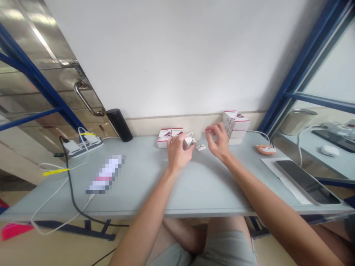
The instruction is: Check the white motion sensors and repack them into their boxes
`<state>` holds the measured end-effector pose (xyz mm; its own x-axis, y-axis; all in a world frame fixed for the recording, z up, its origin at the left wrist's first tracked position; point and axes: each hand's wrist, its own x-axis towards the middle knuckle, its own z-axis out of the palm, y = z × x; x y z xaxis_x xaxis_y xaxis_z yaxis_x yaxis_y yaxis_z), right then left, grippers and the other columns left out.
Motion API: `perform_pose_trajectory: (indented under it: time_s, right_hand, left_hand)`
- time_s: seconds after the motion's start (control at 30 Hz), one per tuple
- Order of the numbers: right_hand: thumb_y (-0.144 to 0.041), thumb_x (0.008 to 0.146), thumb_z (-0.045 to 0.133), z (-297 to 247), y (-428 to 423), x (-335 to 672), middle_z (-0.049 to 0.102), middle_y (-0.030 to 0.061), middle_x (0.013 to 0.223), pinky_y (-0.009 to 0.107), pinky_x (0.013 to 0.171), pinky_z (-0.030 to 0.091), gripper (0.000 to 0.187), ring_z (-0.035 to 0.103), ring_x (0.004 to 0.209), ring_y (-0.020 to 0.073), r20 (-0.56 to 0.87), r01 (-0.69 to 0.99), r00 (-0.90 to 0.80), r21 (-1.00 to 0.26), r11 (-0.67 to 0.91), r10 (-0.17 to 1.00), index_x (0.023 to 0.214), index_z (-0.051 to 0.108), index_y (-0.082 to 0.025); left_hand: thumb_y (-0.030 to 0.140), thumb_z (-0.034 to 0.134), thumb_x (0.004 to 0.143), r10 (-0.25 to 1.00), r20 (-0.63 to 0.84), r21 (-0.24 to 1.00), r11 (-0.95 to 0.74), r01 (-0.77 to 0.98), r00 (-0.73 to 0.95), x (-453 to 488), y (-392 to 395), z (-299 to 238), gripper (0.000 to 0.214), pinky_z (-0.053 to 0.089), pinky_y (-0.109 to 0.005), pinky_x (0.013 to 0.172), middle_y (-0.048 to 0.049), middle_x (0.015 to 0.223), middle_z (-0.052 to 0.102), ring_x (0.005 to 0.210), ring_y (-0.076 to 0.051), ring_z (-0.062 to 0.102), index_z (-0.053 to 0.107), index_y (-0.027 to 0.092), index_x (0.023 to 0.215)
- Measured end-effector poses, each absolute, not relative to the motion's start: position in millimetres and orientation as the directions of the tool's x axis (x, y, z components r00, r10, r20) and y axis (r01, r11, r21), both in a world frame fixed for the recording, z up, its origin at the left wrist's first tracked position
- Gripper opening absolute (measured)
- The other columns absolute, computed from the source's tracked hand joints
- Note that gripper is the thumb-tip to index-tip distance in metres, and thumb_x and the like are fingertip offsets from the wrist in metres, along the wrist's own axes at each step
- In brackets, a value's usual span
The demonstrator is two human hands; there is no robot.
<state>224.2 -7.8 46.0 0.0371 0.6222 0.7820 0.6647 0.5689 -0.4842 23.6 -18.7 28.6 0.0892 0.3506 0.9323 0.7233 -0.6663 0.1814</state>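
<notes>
While left hand (176,150) grips white carton (189,141), right hand (218,141) curled, hold unclear, stacked boxes (235,127), lettering illegible

Boxes left of centre (164,139): tiny line of dark print plus a maroon graphic, way too small to read
Stacked boxes (235,127): some print on these too, just mush tbh
Small white piece (201,147): dark marks, can't make them out
Phone screen (107,173): pixelated, so no luck
Readable text overall: none, sorry
</notes>
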Motion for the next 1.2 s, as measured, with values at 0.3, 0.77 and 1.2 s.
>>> perform_pose_trajectory:
  time_s: [0.3, 0.77, 1.2]
  right_hand:
    - [-0.025, 0.103, 0.055, 50, -22, 204, 0.059, 0.0119, 0.129, 0.048, 0.101, 0.047, 0.028, 0.056, 0.115, 0.0309, 0.764, 0.757, -0.306, -0.167, 0.632, 0.568, 0.120, 0.076, -0.028]
    - [-0.036, 0.092, 0.066, 48, -1, 217, 0.065, 0.0072, 0.108, 0.044, 0.106, 0.049, 0.013, 0.061, 0.110, 0.0255, 0.654, 0.525, -0.166, -0.575, 0.628, 0.738, 0.093, 0.068, -0.023]
    - [-0.009, 0.079, 0.066, 11, 23, 247, 0.075, 0.0083, 0.094, 0.034, 0.078, 0.049, 0.016, 0.069, 0.088, 0.0261, 0.350, 0.801, 0.039, -0.570, 0.180, 0.936, 0.087, 0.071, -0.022]
  left_hand:
    - [0.021, 0.080, 0.087, 0.395, 0.910, 0.170, -0.637, 0.752, 0.129, 20, -19, 28, 0.052, 0.042, -0.045, 0.105, -0.0089, 0.125, 0.076, 0.119, -0.029, 0.069, 0.056, 0.028, 0.133]
    - [0.019, 0.084, 0.081, 0.434, 0.887, 0.165, -0.618, 0.769, 0.159, 21, -18, 29, 0.054, 0.042, -0.045, 0.103, -0.0094, 0.122, 0.076, 0.115, -0.030, 0.070, 0.057, 0.027, 0.127]
    - [0.025, 0.091, 0.076, 0.405, 0.911, 0.214, -0.634, 0.743, 0.083, 22, -17, 32, 0.062, 0.043, -0.047, 0.105, -0.0104, 0.120, 0.076, 0.113, -0.031, 0.070, 0.056, 0.026, 0.127]
